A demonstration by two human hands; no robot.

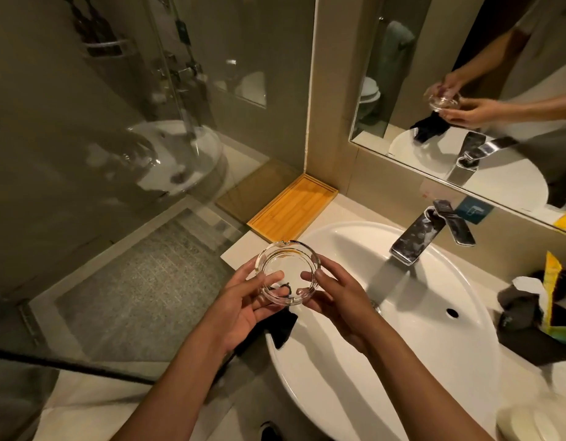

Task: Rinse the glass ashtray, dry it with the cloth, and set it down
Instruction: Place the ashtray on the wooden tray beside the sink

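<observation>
Both forearms come in from the bottom edge. Left hand [243,308] and right hand [337,300] are wrapped around the glass ashtray [287,272] from opposite sides, thumbs over its rim, fingers under the base. It's carried in the air above the left edge of the sink [434,361], touching nothing but the hands, tilted a bit toward the camera. The glass is clear and round, with notches in the rim.

A dark cloth [283,329] hangs below the left hand, draped over the sink's left rim. It looks pinned under the left palm, but the palm hides the contact, so can't confirm.

Sink basin is white and oval, overflow hole on its right wall. Chrome faucet [418,237] stands at the back, spout pointing into the basin; a pale streak falls from the spout, probably running water, but it's blurred.

Right of the sink: a heap of dark fabric and a yellow packet [550,275] on the counter. Bottom right corner holds a pale round item, too blurred to identify.

Beyond the ashtray, a wooden tray [292,208] sits on the counter in the corner against the wall. Left of it is the glass shower partition [132,138] with a tiled floor behind. The mirror [466,74] above the faucet reflects the hands, ashtray and cloth.
</observation>
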